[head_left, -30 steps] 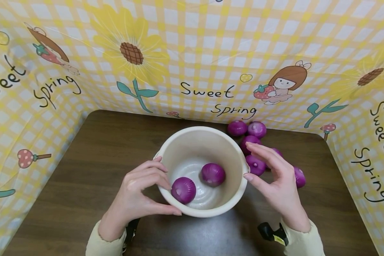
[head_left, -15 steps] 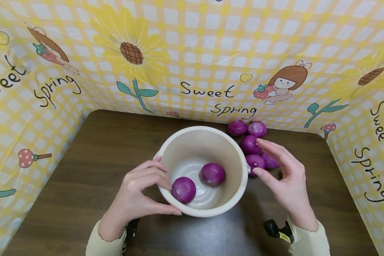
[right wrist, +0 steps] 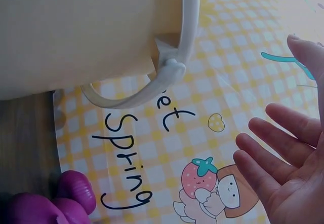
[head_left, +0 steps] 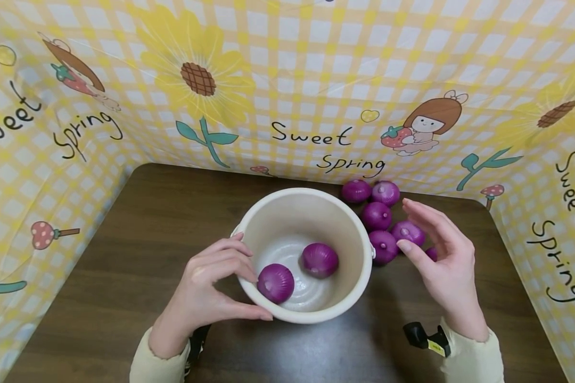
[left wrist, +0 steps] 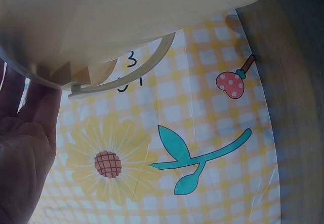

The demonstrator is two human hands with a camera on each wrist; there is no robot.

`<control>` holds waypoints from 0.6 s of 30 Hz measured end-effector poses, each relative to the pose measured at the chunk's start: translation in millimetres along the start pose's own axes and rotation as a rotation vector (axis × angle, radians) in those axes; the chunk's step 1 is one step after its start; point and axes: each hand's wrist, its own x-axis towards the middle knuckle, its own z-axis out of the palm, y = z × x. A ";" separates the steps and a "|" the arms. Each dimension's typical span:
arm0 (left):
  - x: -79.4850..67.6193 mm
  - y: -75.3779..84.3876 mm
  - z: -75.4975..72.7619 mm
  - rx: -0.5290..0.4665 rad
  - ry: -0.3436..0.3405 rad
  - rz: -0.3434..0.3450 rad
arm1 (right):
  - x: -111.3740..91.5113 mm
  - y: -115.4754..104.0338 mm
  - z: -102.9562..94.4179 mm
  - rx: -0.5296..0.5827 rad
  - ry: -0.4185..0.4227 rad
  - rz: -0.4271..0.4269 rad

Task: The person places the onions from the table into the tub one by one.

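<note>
Basically, left hand [head_left: 201,290] on bucket [head_left: 311,318], right hand [head_left: 445,260] empty

Left fingers and thumb grip the bucket's rim; right fingers relaxed, holding nothing, just beside the loose onions [head_left: 382,246]. Bucket's on the table [head_left: 182,213], two onions [head_left: 276,283] inside. Probably best: steady rim lightly, lift onions over it, lower gently.

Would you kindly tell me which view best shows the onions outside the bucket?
The head view: the onions lie mostly unobstructed beside the bucket. The right wrist view catches some, partly cropped, lower left; the left wrist view shows none.
</note>
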 end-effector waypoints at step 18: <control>0.4 2.3 -0.1 0.009 -0.001 -0.007 | 2.7 11.3 -3.6 -0.094 0.011 0.121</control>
